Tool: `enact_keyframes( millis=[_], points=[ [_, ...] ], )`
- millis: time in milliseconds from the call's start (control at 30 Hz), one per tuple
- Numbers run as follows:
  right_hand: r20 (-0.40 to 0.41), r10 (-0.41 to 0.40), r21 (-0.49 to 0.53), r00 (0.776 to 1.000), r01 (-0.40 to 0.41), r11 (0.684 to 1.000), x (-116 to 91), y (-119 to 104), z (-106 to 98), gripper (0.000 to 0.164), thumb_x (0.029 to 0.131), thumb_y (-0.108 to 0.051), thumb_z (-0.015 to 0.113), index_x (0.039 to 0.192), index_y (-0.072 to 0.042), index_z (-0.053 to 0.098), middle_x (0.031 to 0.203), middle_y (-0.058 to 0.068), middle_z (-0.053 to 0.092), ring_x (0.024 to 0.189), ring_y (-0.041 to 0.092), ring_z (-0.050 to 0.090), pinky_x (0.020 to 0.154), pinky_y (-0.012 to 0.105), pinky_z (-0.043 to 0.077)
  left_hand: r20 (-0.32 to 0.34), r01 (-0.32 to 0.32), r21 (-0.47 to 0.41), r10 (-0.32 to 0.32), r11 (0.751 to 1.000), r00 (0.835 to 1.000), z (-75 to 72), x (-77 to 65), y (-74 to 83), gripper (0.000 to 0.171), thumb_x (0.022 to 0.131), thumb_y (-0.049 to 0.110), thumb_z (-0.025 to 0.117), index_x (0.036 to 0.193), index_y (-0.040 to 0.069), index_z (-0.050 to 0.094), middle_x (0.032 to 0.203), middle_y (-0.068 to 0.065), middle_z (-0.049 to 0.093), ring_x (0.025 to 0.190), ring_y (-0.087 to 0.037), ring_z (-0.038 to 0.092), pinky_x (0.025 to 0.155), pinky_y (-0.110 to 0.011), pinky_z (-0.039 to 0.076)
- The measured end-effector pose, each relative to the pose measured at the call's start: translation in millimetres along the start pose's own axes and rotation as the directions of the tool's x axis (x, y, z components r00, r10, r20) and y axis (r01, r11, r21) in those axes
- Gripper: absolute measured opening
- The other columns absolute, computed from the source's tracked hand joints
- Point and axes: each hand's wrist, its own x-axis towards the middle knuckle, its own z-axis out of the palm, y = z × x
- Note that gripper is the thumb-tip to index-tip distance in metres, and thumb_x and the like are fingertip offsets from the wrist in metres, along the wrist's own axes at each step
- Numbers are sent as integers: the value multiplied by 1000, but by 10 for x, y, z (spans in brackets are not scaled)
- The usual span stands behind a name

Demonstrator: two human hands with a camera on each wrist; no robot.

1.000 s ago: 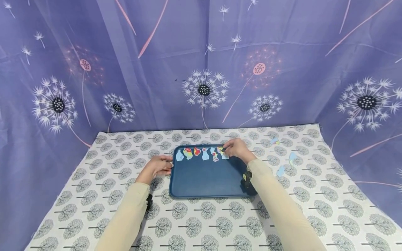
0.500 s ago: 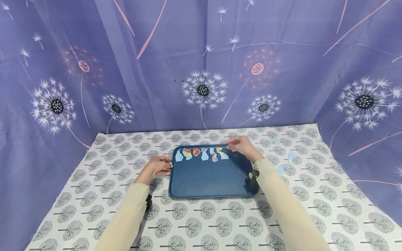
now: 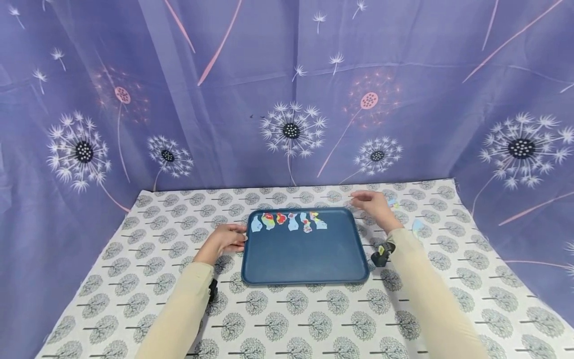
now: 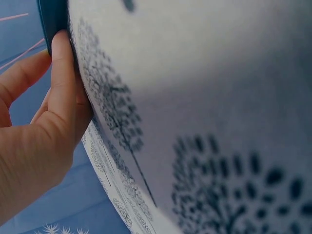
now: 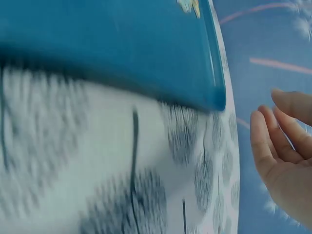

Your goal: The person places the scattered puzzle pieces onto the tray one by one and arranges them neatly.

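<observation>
1. From the centre of the blue tray [image 3: 305,257], the left hand [image 3: 220,240] is at 9 o'clock, its fingers pinching the rim; a careless tug there could jolt everything inside.
2. A row of cut pieces [image 3: 293,222] lies in the tray, running from 10 to 1 o'clock. They look light, so tipping would probably make them slide or overlap.
3. The right hand [image 3: 373,205], outside the tray at 2 o'clock, holds nothing, its fingers loosely bent.
4. Near it on the worktop [image 3: 314,299] is a multicoloured piece [image 3: 393,203]; a trailing wrist might drag it.
5. Towards 3 o'clock lies a pale-blue piece [image 3: 417,228], apparently flat, so fingertips could slip or crease it.
</observation>
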Motion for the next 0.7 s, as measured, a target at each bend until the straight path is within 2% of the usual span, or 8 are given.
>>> enact_keyframes(
  millis=[167,300,367,433,500,567,633,700],
  points=[
    [-32,34,36,999,-33,999,-30,110,-274,48,95,-14,60,138,1,46,133,25,52,117,37,54,107,49,43,2,4,-5,-4,1000,1000,1,9,0,47,88,-9,59,134,-5,51,82,-12,64,65,-15,64,66,-26,62],
    [-102,51,35,993,-48,998,-47,220,-464,50,95,-15,61,140,1,45,133,25,52,101,14,60,107,43,44,4,8,-3,-8,1000,1000,0,0,4,47,88,-9,60,133,-5,52,82,-12,63,65,-16,63,66,-27,62],
    [-139,58,34,989,-54,998,-46,277,-533,51,95,-15,61,140,2,45,133,25,52,91,1,58,105,40,46,3,7,-2,-7,1000,1000,-3,2,4,47,88,-9,60,133,-5,52,82,-12,63,65,-16,63,66,-27,62],
    [-171,69,33,983,-64,997,-39,334,-583,51,95,-16,60,140,2,44,134,24,52,86,-4,56,101,37,48,-1,8,2,-8,1000,1000,-6,8,5,46,88,-8,60,133,-5,52,82,-12,63,65,-16,63,67,-27,62],
    [-196,77,19,978,-74,997,-27,393,-621,52,96,-18,60,141,1,44,134,23,52,90,2,57,99,37,50,-6,9,4,-8,1000,1000,-9,15,6,46,88,-8,60,133,-4,52,83,-12,63,65,-16,63,67,-27,62],
    [-208,87,18,974,-85,996,-20,445,-647,53,97,-19,58,143,1,42,136,23,50,103,15,59,101,39,49,-6,7,3,-7,1000,1000,-9,18,0,46,88,-9,60,133,-5,52,82,-12,63,65,-16,63,66,-27,62],
    [-223,99,19,970,-98,995,-13,493,-666,53,97,-19,58,143,2,41,137,23,49,116,29,54,104,42,46,-6,7,2,-7,1000,1000,-6,20,-4,46,87,-9,60,133,-5,52,82,-12,63,65,-16,63,66,-26,62],
    [-235,117,31,965,-113,993,-7,530,-675,55,97,-19,57,144,3,39,140,25,45,125,37,46,108,46,42,-7,8,1,-8,1000,1000,-2,22,-7,47,87,-9,60,133,-5,52,81,-12,63,65,-16,63,66,-26,62]
  ],
)
